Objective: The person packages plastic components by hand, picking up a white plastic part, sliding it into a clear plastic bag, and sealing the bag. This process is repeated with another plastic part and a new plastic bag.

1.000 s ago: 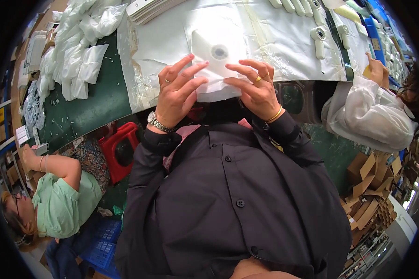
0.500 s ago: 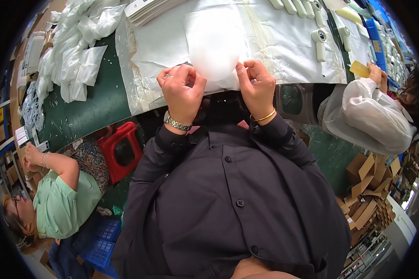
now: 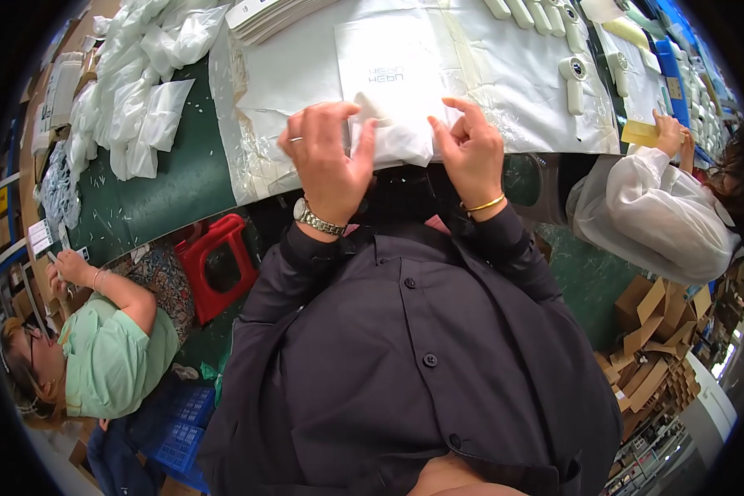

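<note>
A white plastic bag (image 3: 393,51) with faint print lies flat on the covered table in front of me, its near end (image 3: 405,140) wrinkled at the table's front edge. At the bag's left side is my left hand (image 3: 329,157), open, thumb and fingers spread apart. My right hand (image 3: 474,149) is at the right side of the same end, its thumb and forefinger apart and the other fingers bent. Nothing shows between the fingers of either hand. Whether the fingertips touch the bag is hard to tell.
A stack of white flat boxes (image 3: 264,16) lies beyond the bag. White filled bags (image 3: 153,116) are heaped at left. White handheld devices (image 3: 574,83) lie at right. Co-workers sit on both sides, one in green (image 3: 120,364), one in white (image 3: 636,211). A red stool (image 3: 244,256) stands left.
Both hands have let go of the white bag's near edge, which they were pinching. Their fingers have opened, and the print on the bag now shows where there was glare.
</note>
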`<state>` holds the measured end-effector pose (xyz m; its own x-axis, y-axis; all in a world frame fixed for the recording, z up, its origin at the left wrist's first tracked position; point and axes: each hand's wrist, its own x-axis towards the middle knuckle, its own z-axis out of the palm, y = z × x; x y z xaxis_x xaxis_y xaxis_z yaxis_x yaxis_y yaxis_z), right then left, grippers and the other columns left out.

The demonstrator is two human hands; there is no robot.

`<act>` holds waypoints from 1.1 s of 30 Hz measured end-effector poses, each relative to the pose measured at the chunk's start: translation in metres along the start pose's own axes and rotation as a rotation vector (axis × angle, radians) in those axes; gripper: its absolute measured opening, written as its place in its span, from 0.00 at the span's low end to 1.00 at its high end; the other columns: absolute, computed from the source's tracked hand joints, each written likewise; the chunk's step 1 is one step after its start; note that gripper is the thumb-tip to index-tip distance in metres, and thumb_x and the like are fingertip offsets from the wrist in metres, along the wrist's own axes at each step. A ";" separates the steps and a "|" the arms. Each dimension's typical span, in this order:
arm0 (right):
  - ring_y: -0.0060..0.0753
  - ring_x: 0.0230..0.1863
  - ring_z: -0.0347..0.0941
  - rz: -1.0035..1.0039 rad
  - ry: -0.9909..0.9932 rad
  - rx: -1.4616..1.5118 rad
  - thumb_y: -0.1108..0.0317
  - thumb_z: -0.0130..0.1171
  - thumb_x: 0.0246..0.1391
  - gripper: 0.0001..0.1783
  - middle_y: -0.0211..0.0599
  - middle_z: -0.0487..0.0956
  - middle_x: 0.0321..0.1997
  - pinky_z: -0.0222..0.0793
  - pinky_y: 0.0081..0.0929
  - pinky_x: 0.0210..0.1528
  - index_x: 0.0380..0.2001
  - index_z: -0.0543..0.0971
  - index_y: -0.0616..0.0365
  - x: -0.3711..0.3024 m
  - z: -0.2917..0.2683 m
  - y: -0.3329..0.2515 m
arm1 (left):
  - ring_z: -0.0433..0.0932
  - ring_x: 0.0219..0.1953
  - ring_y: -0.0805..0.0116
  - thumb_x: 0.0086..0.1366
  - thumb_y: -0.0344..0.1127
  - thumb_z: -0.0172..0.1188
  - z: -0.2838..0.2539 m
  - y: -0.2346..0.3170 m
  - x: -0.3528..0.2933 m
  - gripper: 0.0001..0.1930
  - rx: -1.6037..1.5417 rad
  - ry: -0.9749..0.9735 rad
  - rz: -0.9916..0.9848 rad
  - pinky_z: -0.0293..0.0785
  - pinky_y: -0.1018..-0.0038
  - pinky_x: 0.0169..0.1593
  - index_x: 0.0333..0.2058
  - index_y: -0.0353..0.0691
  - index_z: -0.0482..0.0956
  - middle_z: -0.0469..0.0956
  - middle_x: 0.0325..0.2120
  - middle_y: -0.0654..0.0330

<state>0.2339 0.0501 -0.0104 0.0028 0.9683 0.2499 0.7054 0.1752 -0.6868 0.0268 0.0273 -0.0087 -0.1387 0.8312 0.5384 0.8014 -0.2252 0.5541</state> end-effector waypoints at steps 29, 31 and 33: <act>0.40 0.49 0.82 -0.174 0.151 0.049 0.79 0.64 0.64 0.10 0.41 0.87 0.46 0.74 0.34 0.57 0.47 0.85 0.64 -0.024 -0.028 0.004 | 0.82 0.52 0.53 0.64 0.27 0.66 -0.099 -0.130 0.058 0.21 -0.002 0.270 -0.140 0.78 0.62 0.55 0.57 0.39 0.80 0.82 0.53 0.51; 0.40 0.48 0.83 -0.186 0.182 0.050 0.80 0.64 0.64 0.10 0.41 0.87 0.45 0.75 0.34 0.56 0.47 0.85 0.63 -0.025 -0.030 0.004 | 0.79 0.58 0.46 0.62 0.25 0.65 -0.101 -0.175 0.078 0.24 0.189 0.263 0.056 0.74 0.57 0.62 0.58 0.40 0.80 0.81 0.55 0.49; 0.39 0.46 0.83 -0.204 0.247 0.064 0.80 0.65 0.63 0.10 0.40 0.86 0.42 0.76 0.33 0.54 0.47 0.85 0.63 -0.028 -0.029 0.001 | 0.77 0.61 0.48 0.64 0.25 0.62 -0.105 -0.208 0.095 0.24 0.413 0.181 0.193 0.71 0.56 0.67 0.60 0.40 0.79 0.80 0.57 0.50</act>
<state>0.2550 0.0178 0.0015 0.0437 0.8410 0.5392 0.6633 0.3791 -0.6452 -0.2140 0.0996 -0.0067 -0.0343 0.6843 0.7284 0.9811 -0.1157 0.1548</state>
